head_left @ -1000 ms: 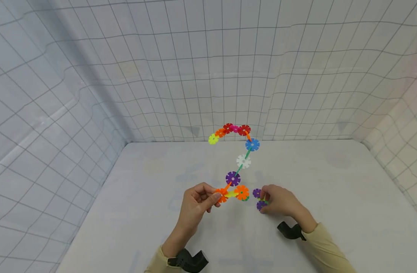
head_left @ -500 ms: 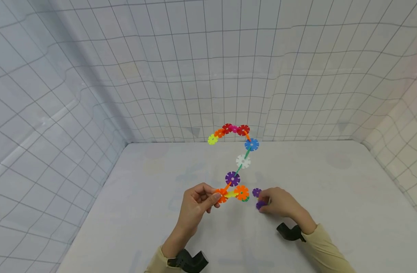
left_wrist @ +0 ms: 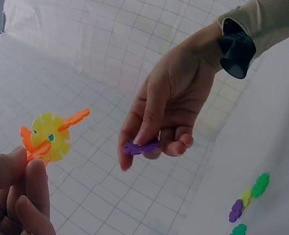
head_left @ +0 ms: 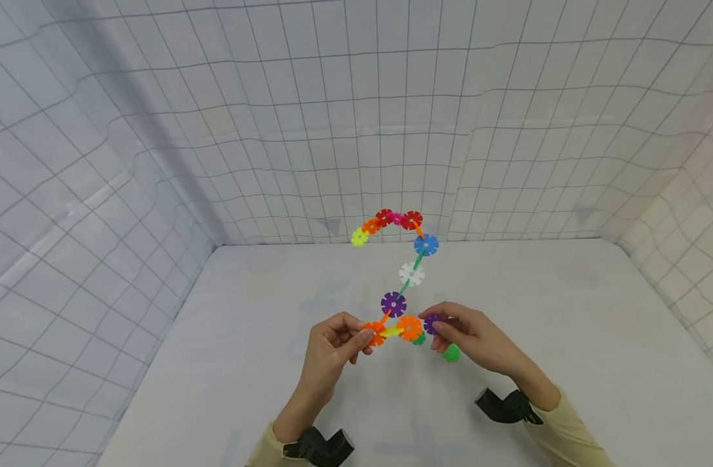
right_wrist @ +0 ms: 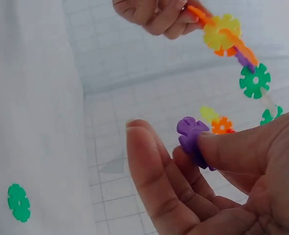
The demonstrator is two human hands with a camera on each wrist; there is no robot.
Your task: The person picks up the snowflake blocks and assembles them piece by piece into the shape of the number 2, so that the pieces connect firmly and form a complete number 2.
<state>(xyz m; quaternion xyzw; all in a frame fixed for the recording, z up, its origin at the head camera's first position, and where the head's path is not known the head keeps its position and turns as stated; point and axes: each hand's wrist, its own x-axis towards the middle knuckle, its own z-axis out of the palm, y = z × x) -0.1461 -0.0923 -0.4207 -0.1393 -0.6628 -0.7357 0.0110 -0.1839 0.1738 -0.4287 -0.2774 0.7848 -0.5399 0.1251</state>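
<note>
My left hand (head_left: 331,353) pinches an orange notched plastic disc (head_left: 375,334) at one end of a curved chain of linked snowflake discs. A yellow disc (left_wrist: 51,137) and a second orange disc (head_left: 409,328) join on beside it. From there the chain runs through a purple disc (head_left: 394,304), a white disc (head_left: 411,274) and a blue disc (head_left: 426,244) to red, pink, orange and yellow ones. My right hand (head_left: 473,334) holds a loose purple disc (right_wrist: 191,134) between thumb and fingers, just right of the second orange disc and apart from it.
On the white table (head_left: 263,402) lie a green disc (head_left: 451,353) under my right hand and another green disc (head_left: 418,338) behind the orange one. The left wrist view also shows a loose purple disc (left_wrist: 236,210) and a yellow disc (left_wrist: 246,197). Gridded white fabric (head_left: 356,130) surrounds the table.
My right hand has picked up a purple disc from the table and moved up and left toward the chain. A green disc is now uncovered. The left hand and chain have shifted slightly left.
</note>
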